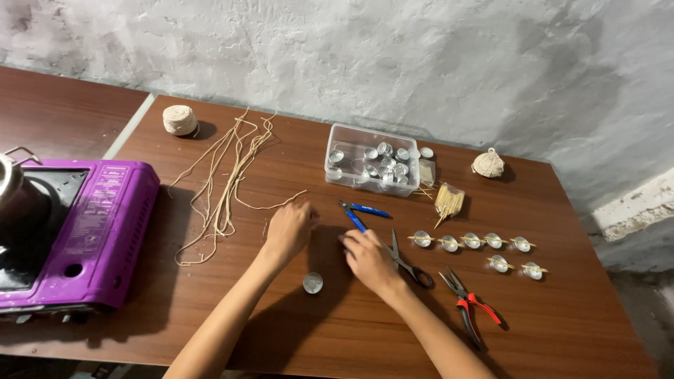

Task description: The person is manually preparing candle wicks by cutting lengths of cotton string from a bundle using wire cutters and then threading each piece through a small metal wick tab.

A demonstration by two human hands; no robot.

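The left hand [288, 230] is resting knuckles-up on the table [337, 330], fingers curled loosely beside the loose strings [223, 182]; whether it is pinching a strand I cannot tell. The right hand [368, 258] is lying palm-down with fingers bent, touching the blue cutters [365, 210] and just beside the scissors [407, 263]; I cannot tell if it is gripping anything. A small cup [313, 283] is sitting between the forearms. 7 cups with sticks [472, 241] are lined up to the right, near red pliers [469, 303].
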